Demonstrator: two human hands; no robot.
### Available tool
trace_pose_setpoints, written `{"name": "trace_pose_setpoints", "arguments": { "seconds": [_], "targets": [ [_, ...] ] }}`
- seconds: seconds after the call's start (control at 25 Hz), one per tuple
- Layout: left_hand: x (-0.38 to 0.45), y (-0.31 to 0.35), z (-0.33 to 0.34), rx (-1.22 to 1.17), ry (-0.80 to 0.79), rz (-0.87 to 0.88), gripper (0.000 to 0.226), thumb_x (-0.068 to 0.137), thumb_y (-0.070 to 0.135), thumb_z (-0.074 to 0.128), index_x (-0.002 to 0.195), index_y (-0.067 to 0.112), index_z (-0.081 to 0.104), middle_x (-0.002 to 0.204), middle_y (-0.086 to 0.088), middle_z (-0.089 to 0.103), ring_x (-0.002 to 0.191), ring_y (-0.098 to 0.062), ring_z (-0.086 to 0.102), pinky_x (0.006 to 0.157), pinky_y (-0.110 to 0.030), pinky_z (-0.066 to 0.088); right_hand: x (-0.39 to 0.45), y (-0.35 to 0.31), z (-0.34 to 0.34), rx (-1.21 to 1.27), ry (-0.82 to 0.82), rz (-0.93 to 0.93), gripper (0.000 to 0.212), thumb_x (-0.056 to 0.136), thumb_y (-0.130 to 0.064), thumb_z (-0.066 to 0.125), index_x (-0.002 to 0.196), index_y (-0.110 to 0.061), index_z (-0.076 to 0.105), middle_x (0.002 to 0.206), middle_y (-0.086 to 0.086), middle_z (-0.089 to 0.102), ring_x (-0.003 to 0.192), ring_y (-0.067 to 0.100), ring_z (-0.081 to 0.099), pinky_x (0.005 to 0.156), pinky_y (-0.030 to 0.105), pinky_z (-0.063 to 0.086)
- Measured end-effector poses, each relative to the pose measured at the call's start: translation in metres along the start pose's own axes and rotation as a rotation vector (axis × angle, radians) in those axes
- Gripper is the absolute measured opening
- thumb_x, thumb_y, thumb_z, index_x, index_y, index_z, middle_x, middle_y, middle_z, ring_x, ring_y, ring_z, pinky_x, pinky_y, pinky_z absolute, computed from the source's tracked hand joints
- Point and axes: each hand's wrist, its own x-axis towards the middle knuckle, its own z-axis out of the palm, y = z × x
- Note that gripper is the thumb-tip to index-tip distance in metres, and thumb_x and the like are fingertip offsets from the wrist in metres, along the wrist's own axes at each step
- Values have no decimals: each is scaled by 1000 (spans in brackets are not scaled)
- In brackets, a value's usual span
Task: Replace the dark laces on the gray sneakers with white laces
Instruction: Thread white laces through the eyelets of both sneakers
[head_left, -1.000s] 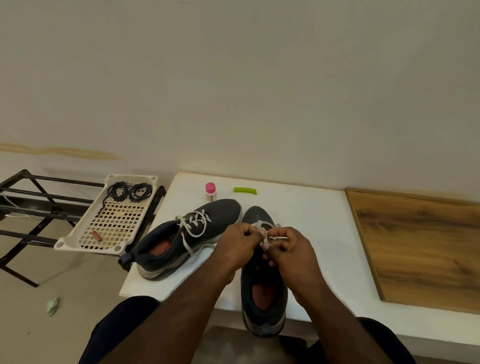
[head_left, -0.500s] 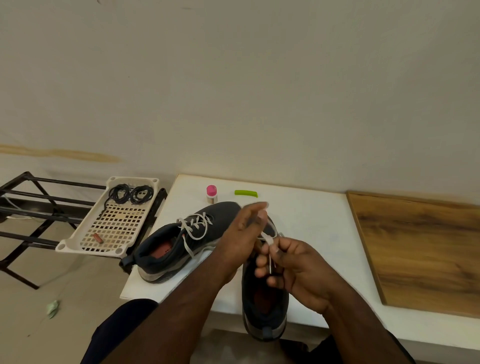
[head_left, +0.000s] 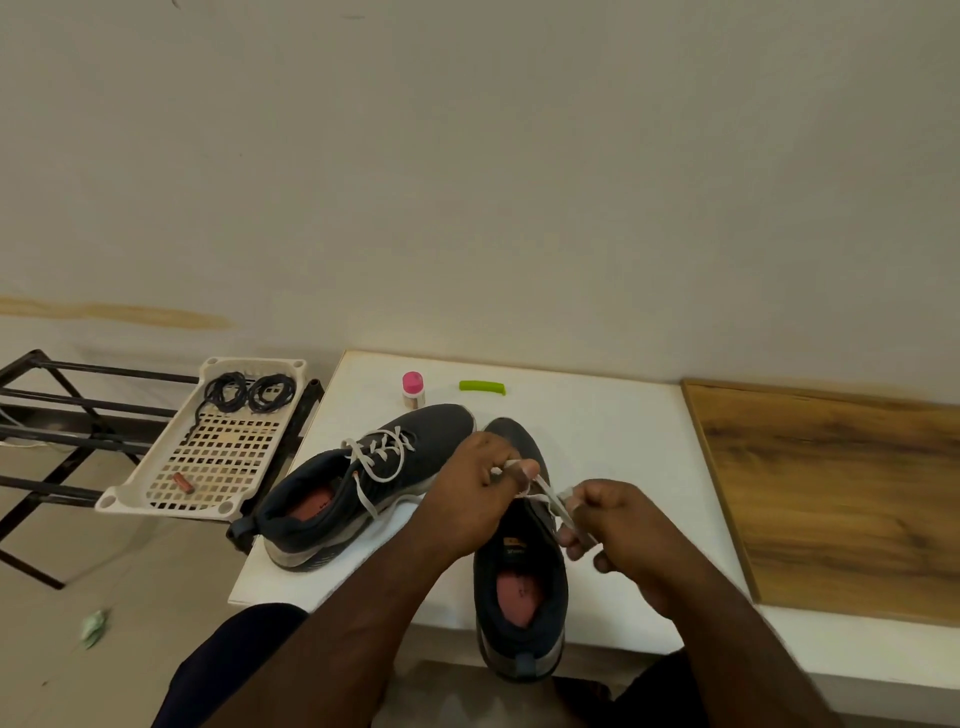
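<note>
Two gray sneakers stand on a white table (head_left: 613, 441). The left sneaker (head_left: 363, 483) lies angled and carries a white lace (head_left: 382, 452) through its eyelets. The right sneaker (head_left: 519, 571) points away from me, its heel over the table's front edge. My left hand (head_left: 478, 493) pinches one strand of a white lace (head_left: 545, 491) above this shoe's eyelets. My right hand (head_left: 618, 530) grips the other strand just to the right, pulled out sideways. Both hands hide most of the lacing. Two coiled dark laces (head_left: 249, 392) lie in a white perforated tray (head_left: 208, 457) at the left.
A small pink-capped bottle (head_left: 413, 388) and a green piece (head_left: 481, 387) sit at the table's far edge. A wooden board (head_left: 841, 493) covers the table's right part. The tray, holding a small reddish item (head_left: 183, 482), rests on a black metal rack (head_left: 62, 415). Crumpled paper (head_left: 93, 627) lies on the floor.
My hands have drawn apart: the right hand moved right and down with its strand, and the left hand lowered onto the shoe's front, stretching the white lace between them.
</note>
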Motion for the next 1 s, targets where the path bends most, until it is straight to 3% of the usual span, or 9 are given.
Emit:
{"name": "trace_pose_setpoints", "arguments": {
  "seconds": [0.12,0.24,0.32,0.4,0.52,0.68,0.8,0.92,1.0],
  "targets": [
    [-2,-1,7,-193,20,-47,35,96,50,54,84,18,64,82,-5,63,77,-15,60,74,-34,49,-16,-21,2,688,-281,-5,25,103,-14,44,97,-3,66,73,11,59,64,18,53,50,24,40],
    [-7,1,17,-145,-91,-27,33,97,53,48,81,28,60,74,-1,60,71,-18,58,65,-32,48,-10,-33,12,1187,-75,-185,22,99,-18,49,106,-6,66,85,9,69,78,19,66,59,24,52],
    [-9,4,20,-5,-136,-46,28,100,48,47,80,31,56,70,8,54,67,-8,52,62,-20,40,3,-29,18,1110,224,-291,24,101,-16,49,120,-11,64,106,2,75,101,14,71,78,29,56],
    [-8,6,22,77,-138,-35,26,100,44,49,85,24,59,74,7,56,71,-8,54,64,-19,41,16,-14,19,423,511,-380,26,104,-23,48,124,-17,64,114,-7,73,108,4,66,91,21,50],
    [-5,-3,23,145,-112,19,21,99,37,52,87,22,59,80,6,59,77,-8,55,69,-23,43,28,14,21,-547,377,-253,27,105,-30,43,105,-17,67,101,-3,72,89,9,64,86,27,53],
    [-4,-24,22,153,-67,19,16,98,26,55,82,23,53,80,9,55,79,-7,53,70,-23,41,13,4,7,144,-42,65,33,103,-21,47,82,-9,69,71,6,65,65,16,61,64,31,47],
    [-1,-28,27,145,-84,-13,12,95,26,55,84,22,54,84,6,55,82,-11,54,74,-29,46,-1,-10,4,638,-204,53,32,103,-21,48,89,-7,73,69,6,57,64,16,56,55,25,40],
    [6,-25,34,82,-88,-46,3,89,23,60,92,21,61,99,7,61,85,-14,57,78,-23,49,-4,-20,18,714,-221,-35,30,102,-21,48,99,-1,71,70,7,55,65,15,55,54,24,39],
    [4,-24,33,134,-91,-116,32,88,6,65,118,8,56,113,6,48,95,-13,47,75,-6,36,-6,-27,24,705,-202,-106,31,101,-21,49,103,1,70,70,8,57,66,16,56,54,24,42]
  ]
}}
